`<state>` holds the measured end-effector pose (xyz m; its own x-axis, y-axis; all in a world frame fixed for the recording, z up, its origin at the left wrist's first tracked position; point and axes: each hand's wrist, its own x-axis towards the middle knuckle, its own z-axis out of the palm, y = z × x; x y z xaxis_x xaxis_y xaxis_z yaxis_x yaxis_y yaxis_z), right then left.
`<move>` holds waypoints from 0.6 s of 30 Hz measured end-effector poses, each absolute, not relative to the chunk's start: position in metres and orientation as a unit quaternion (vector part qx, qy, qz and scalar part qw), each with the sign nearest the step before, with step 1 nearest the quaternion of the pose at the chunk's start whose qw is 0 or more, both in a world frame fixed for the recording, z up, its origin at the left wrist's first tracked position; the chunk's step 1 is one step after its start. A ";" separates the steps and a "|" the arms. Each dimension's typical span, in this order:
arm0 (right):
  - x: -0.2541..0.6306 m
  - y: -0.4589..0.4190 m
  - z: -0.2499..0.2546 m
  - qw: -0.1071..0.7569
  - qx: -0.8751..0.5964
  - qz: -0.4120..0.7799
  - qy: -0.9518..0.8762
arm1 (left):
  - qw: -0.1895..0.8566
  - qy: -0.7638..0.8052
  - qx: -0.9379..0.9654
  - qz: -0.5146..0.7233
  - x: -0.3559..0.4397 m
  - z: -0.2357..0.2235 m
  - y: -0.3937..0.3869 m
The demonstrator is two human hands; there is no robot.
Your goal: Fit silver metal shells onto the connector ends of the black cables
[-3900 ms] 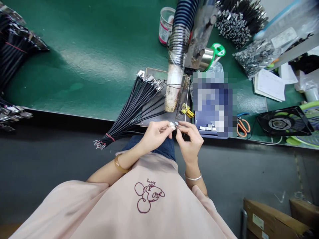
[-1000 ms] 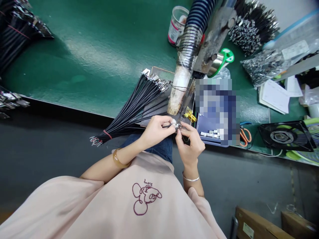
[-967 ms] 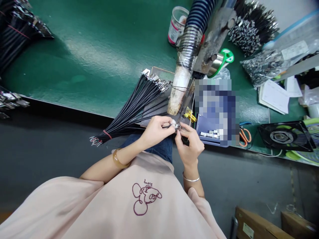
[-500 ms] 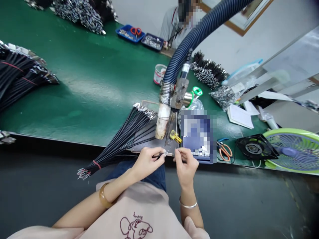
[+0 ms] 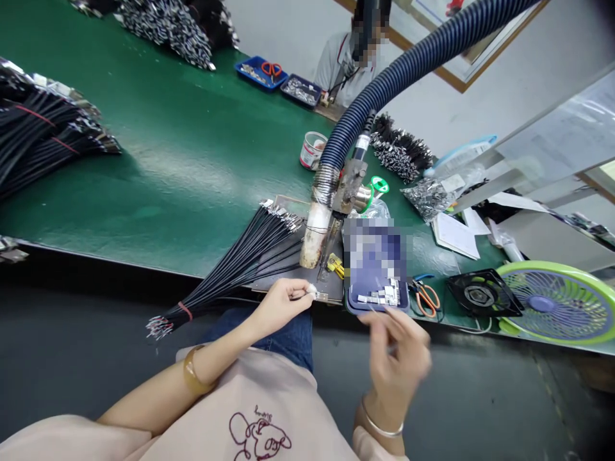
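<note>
My left hand is closed in a pinch at the front edge of the dark work plate. A short dark length of black cable shows at its fingertips, beside a small whitish end. To its left a fanned bundle of black cables, tied with a red band, hangs partly over the table edge. My right hand is in front of a blue tray with small metal connectors in it. Motion smears its fingers, and I cannot make out whether they hold anything.
A ribbed hose with a white nozzle comes down over the plate. Nearby are a yellow clip-like piece, a solder spool and orange-handled pliers. Fans stand at right. A co-worker sits across the table.
My right hand has moved away from my left, rightward and toward me, to the front of the tray. My left hand stays almost in place. The whole view has shifted slightly.
</note>
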<state>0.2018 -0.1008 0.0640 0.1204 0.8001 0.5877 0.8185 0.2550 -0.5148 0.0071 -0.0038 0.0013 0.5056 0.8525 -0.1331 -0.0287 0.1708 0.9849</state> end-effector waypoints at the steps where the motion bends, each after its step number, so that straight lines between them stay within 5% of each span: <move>1: 0.195 -0.091 0.054 0.417 -0.622 0.051 -0.661 | 0.670 0.371 0.548 0.336 0.008 0.001 -0.003; 4: 0.176 -0.071 0.026 0.431 -0.631 0.134 -0.631 | 0.674 0.368 0.532 0.356 0.009 0.001 -0.001; 12: 0.157 -0.058 0.002 0.443 -0.550 -0.006 -0.708 | 0.650 0.381 0.531 0.387 0.011 0.000 0.000; 18: 0.154 -0.055 -0.003 0.445 -0.586 0.008 -0.677 | 0.648 0.395 0.522 0.390 0.014 -0.001 0.001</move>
